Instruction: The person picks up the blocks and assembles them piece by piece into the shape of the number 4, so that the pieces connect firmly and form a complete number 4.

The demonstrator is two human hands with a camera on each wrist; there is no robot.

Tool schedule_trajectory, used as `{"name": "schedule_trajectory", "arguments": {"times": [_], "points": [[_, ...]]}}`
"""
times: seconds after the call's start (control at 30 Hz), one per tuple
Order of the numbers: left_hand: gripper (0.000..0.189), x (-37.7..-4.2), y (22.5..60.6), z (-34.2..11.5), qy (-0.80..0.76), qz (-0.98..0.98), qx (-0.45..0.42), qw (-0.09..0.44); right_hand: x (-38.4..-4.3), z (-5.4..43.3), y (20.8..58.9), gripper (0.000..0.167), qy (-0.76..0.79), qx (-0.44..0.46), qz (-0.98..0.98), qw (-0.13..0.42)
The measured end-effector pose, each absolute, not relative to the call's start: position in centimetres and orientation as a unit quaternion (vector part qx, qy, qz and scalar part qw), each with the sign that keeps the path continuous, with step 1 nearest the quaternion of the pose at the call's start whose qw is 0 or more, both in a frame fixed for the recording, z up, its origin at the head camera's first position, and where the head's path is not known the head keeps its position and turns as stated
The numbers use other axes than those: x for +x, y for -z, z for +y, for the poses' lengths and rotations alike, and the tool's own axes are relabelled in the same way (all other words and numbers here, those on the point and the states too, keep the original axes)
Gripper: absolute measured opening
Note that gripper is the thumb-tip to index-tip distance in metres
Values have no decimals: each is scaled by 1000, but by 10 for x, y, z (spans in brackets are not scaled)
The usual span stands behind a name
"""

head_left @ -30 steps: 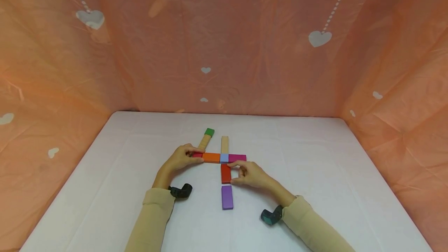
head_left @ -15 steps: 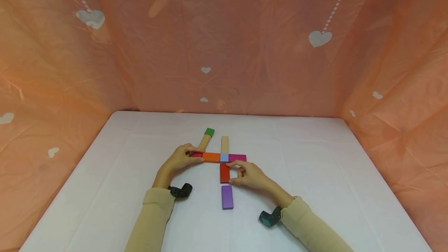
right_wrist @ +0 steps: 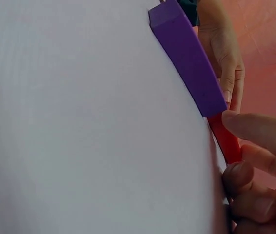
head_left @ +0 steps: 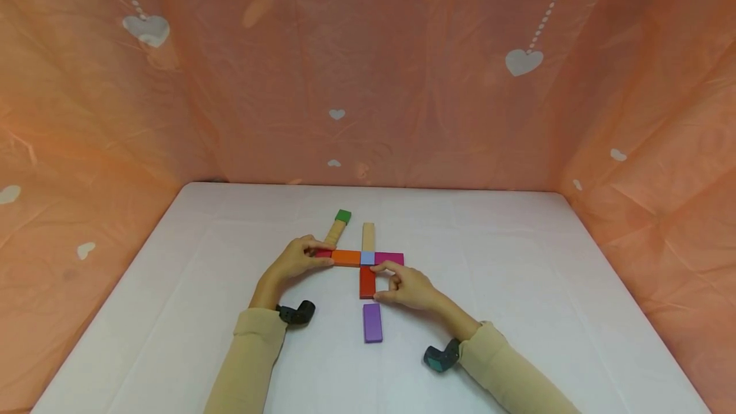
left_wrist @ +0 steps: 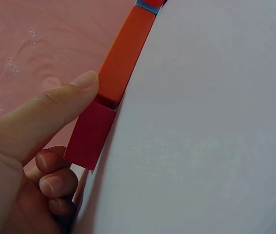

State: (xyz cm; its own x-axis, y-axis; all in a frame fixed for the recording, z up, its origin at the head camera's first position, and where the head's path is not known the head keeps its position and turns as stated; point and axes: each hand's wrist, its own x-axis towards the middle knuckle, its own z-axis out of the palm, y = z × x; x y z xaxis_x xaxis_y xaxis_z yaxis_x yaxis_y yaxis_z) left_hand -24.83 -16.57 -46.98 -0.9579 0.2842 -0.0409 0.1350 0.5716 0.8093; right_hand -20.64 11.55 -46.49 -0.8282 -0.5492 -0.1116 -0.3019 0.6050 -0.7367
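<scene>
In the head view, my left hand (head_left: 298,257) pinches the crimson block (left_wrist: 91,136) at the row's left end between thumb and index finger. An orange block (head_left: 346,259), a light blue block (head_left: 367,258) and a magenta block (head_left: 389,259) continue that row. My right hand (head_left: 407,285) grips the red block (head_left: 367,283) with thumb and index finger, its far end against the light blue block. Closer to me, a purple block (head_left: 372,323) lies with a small gap from the red one. The right wrist view hides part of the red block behind the purple.
A plain wood block (head_left: 368,237) extends away from the light blue block. Another wooden piece (head_left: 336,232) slants back from the left hand, with a green block (head_left: 343,216) at its far end. White cloth covers the table (head_left: 489,241); an orange curtain (head_left: 448,114) surrounds it.
My right hand has shifted slightly left with the red block, bringing it beneath the light blue one. The left hand keeps its place on the crimson block.
</scene>
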Motion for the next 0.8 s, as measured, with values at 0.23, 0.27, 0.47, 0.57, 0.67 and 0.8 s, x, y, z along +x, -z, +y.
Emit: {"name": "schedule_trajectory", "arguments": {"times": [0.23,0.27,0.47,0.57,0.67,0.8], "points": [[33,-249,468,-165,-443,885,116,82,-205,115,464,49,362,-239,887,155],[33,-249,468,-165,-443,885,117,81,-205,115,464,49,361,-239,888,153],[33,-249,470,-165,-444,884,119,82,-204,114,465,49,351,-238,893,150],[33,-249,471,-166,-444,884,120,82,-203,114,465,50,351,-239,893,148],[33,-249,471,-166,-442,885,122,80,-203,114,465,50,352,-240,893,146],[33,-249,472,-166,-443,884,123,80,-203,114,464,50,352,-240,893,144]]}}
